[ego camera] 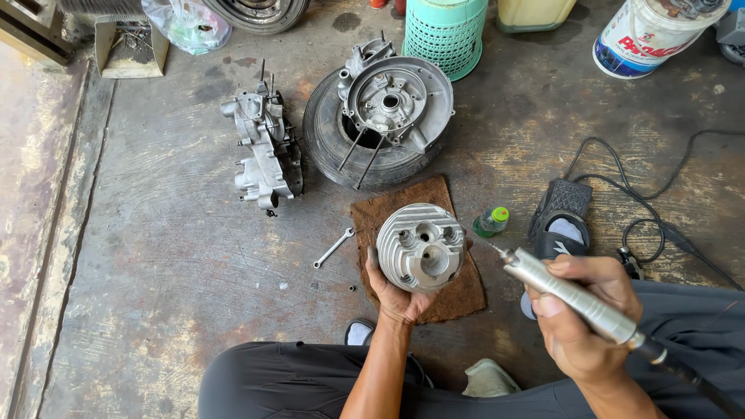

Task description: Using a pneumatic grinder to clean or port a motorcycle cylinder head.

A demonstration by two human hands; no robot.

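From my head camera, my left hand cups a finned metal cylinder head from below, fingers wrapped around its near edge, holding it over a brown mat. My right hand is closed tight around a silver rotary tool, tip pointing left toward the head, not touching. A small wrench lies left of the mat; a tyre with an engine casing sits farther off.

White bucket cut off at top edge, tool's cable leaving bottom right corner
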